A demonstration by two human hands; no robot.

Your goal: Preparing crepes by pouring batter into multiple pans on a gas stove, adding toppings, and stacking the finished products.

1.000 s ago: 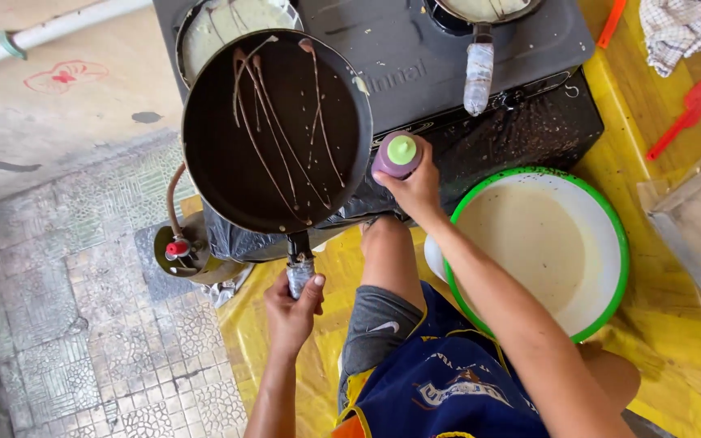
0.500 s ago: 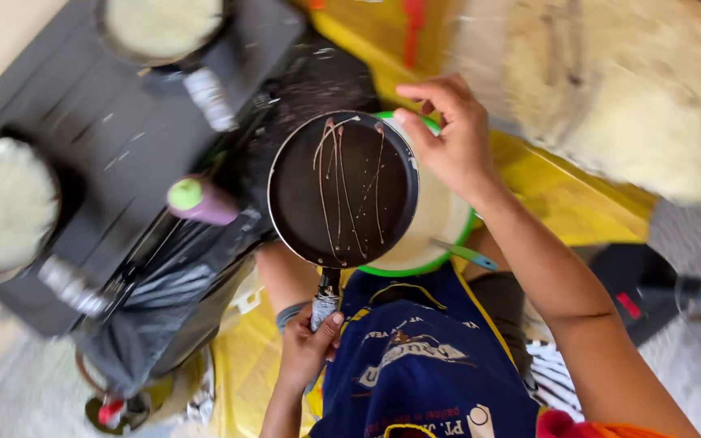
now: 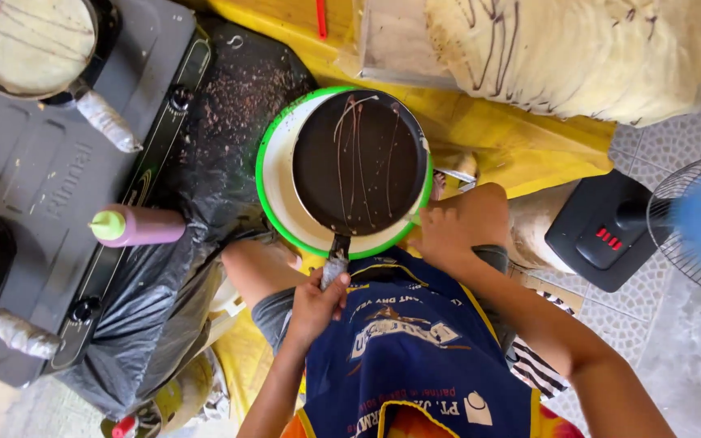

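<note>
Head view, pan: the black frying pan (image 3: 359, 162) is held level over the green-rimmed bowl (image 3: 273, 182), covering most of it; thin brown streaks cross its inside.
Pan axis: its long axis runs from the round body down the frame to the handle (image 3: 335, 264), which points toward the person's body.
Left hand: the left hand (image 3: 318, 304) has its fingers closed around the handle's end.
Right hand: the right hand (image 3: 460, 227) rests at the bowl's right rim; fingers curled, grip cannot be told.
Surroundings: a purple squeeze bottle (image 3: 135, 225) with a green cap lies on the grey stove (image 3: 38, 174) at left; a stack of pale crepes (image 3: 569, 53) sits at the top right; a fan (image 3: 695, 223) stands at right.
</note>
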